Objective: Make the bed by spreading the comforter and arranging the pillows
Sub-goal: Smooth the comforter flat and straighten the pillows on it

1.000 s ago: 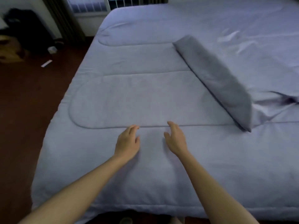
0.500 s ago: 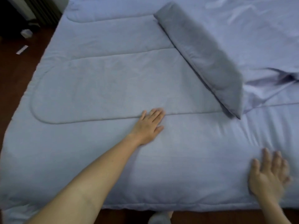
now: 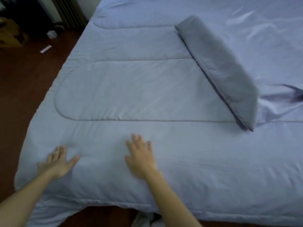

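The person's left hand (image 3: 57,163) is lying palm down on the pale blue comforter (image 3: 131,89), fingers straight and spread, gripping nothing. The right hand (image 3: 141,158) is resting just beside it in the same way, flat and relaxed, its fingertips a little blurred. The comforter is lying under both palms and spreading away from them across the whole bed, with its near edge hanging just behind the wrists. Beyond the fingertips a stitched oval seam is running across the quilting. A long grey pillow (image 3: 218,63) is lying diagonally on the comforter, well ahead of the right hand and off to its right, touching neither hand. Past the pillow's near end the fabric is bunching into dark creases (image 3: 282,95). Left of the left hand the dark wooden floor (image 3: 24,89) is showing, with a small white strip (image 3: 45,49) lying on it farther off.
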{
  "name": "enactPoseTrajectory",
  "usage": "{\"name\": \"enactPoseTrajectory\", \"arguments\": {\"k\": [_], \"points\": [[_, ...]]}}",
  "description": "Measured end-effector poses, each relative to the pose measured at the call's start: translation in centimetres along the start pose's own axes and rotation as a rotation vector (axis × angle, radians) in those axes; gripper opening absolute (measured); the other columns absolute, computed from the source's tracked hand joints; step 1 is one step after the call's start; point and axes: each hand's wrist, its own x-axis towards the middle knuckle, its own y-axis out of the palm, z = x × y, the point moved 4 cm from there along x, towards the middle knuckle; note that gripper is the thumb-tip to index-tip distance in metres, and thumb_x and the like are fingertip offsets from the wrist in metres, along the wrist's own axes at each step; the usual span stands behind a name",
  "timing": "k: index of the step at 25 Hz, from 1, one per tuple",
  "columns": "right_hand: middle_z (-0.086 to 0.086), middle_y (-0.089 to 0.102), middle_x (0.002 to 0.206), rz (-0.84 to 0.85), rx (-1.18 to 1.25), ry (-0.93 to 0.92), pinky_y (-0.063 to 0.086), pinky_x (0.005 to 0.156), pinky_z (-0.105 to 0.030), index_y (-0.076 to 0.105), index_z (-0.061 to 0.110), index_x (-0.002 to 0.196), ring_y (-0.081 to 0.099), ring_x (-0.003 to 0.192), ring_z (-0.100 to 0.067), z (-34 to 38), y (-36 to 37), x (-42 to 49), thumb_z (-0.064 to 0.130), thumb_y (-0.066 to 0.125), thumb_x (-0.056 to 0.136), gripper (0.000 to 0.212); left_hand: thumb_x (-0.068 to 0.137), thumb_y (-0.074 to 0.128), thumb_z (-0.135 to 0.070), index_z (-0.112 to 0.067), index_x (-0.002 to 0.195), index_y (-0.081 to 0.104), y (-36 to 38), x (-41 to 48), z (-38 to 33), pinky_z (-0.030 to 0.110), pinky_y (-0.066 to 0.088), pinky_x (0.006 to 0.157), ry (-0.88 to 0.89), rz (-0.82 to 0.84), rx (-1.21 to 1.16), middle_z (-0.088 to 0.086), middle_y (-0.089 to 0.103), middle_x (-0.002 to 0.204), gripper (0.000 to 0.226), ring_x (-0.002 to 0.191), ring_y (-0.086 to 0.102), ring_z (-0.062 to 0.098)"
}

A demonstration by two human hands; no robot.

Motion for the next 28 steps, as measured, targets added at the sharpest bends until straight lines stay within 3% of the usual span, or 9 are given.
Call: {"name": "enactPoseTrajectory", "arguments": {"k": [1, 3, 7, 10, 14, 19, 22, 24, 28], "points": [[-0.001, 0.001, 0.162, 0.07, -0.074, -0.093, 0.003, 0.115, -0.059, 0.024, 0.027, 0.149, 0.002, 0.149, -0.024, 1.2, 2.1, -0.8, 0.042, 0.042, 0.091, 0.062, 0.084, 0.016, -0.076, -0.018, 0.151, -0.013, -0.5, -0.1, 0.1, 0.055, 0.01, 0.116, -0.008, 0.016, 0.028, 0.002, -0.017, 0.16, 0.094, 0.149, 0.002, 0.025], [0.001, 0.014, 0.159, -0.062, -0.246, -0.076, 0.007, 0.113, -0.056, 0.035, 0.037, 0.143, 0.014, 0.147, -0.022, -0.4, 3.5, -3.8, 0.057, 0.043, 0.079, 0.067, 0.084, 0.028, -0.072, -0.01, 0.153, 0.0, -1.7, 0.7, -0.9, 0.049, 0.016, 0.118, 0.021, 0.039, -0.055, 0.011, -0.003, 0.161, 0.097, 0.148, 0.013, 0.028], [0.001, 0.029, 0.156, -0.112, -0.119, 0.429, 0.01, 0.111, -0.052, 0.03, 0.04, 0.145, 0.009, 0.146, -0.018, -13.4, -0.5, -13.2, 0.073, 0.035, 0.076, 0.077, 0.055, 0.046, -0.069, -0.007, 0.135, 0.05, -2.0, 4.5, -4.6, 0.041, 0.04, 0.108, 0.165, 0.006, -0.12, 0.019, 0.048, 0.142, 0.102, 0.131, 0.046, 0.033], [0.005, 0.001, 0.162, -0.086, -0.059, 0.903, 0.01, 0.112, -0.063, 0.005, 0.045, 0.149, 0.002, 0.149, -0.023, -22.5, -5.9, -22.5, 0.073, 0.019, 0.084, 0.072, 0.083, 0.05, -0.048, -0.007, 0.133, 0.041, -4.1, 0.5, -10.8, 0.044, 0.042, 0.102, 0.213, -0.195, -0.16, 0.021, 0.041, 0.141, 0.065, 0.128, 0.044, 0.037], [-0.012, 0.023, 0.157, -0.113, 0.16, 1.322, 0.012, 0.113, -0.063, 0.029, 0.019, 0.147, 0.017, 0.145, -0.035, -30.0, -13.0, -29.3, 0.08, 0.013, 0.079, 0.093, 0.092, 0.046, -0.032, -0.007, 0.144, 0.029, -6.5, -7.7, -23.0, 0.041, 0.038, 0.107, 0.553, -0.265, -0.174, 0.02, 0.026, 0.151, 0.059, 0.134, 0.038, 0.035], [-0.012, 0.04, 0.149, -0.385, 0.202, 0.857, 0.032, 0.111, -0.038, 0.041, 0.013, 0.14, 0.04, 0.135, -0.028, -29.7, -17.9, -20.4, 0.037, 0.051, 0.094, 0.053, 0.094, 0.047, -0.026, -0.016, 0.143, 0.039, -5.6, -15.7, -37.0, 0.03, 0.032, 0.11, 0.994, -0.279, -0.141, 0.004, 0.033, 0.154, 0.051, 0.137, 0.039, 0.022], [0.003, 0.018, 0.159, -0.171, 0.095, 0.516, 0.016, 0.116, -0.039, 0.033, 0.027, 0.145, 0.019, 0.146, -0.017, -29.7, -15.9, -15.9, 0.04, 0.047, 0.094, 0.054, 0.095, 0.043, -0.033, -0.019, 0.137, 0.048, -4.7, -21.0, -45.4, 0.025, 0.035, 0.105, 1.198, -0.305, -0.142, -0.001, 0.047, 0.145, 0.044, 0.131, 0.046, 0.017], [0.011, 0.001, 0.161, -0.092, 0.001, 0.49, 0.003, 0.118, -0.047, 0.017, 0.038, 0.149, 0.002, 0.149, -0.015, -33.9, -14.7, -17.3, 0.05, 0.034, 0.095, 0.058, 0.093, 0.038, -0.038, -0.023, 0.135, 0.05, -2.6, -24.7, -51.2, 0.022, 0.035, 0.103, 1.381, -0.253, -0.052, -0.004, 0.051, 0.141, 0.046, 0.128, 0.049, 0.015], [0.019, -0.01, 0.154, -0.281, -0.075, 0.712, 0.0, 0.117, -0.048, 0.003, 0.045, 0.148, -0.001, 0.149, -0.015, -52.0, -17.1, -29.8, 0.073, 0.003, 0.08, 0.074, 0.097, 0.025, -0.047, -0.018, 0.132, 0.053, 3.3, -30.3, -63.5, 0.022, 0.031, 0.105, 1.506, -0.254, 0.091, 0.0, 0.058, 0.136, 0.054, 0.124, 0.055, 0.015]]}}
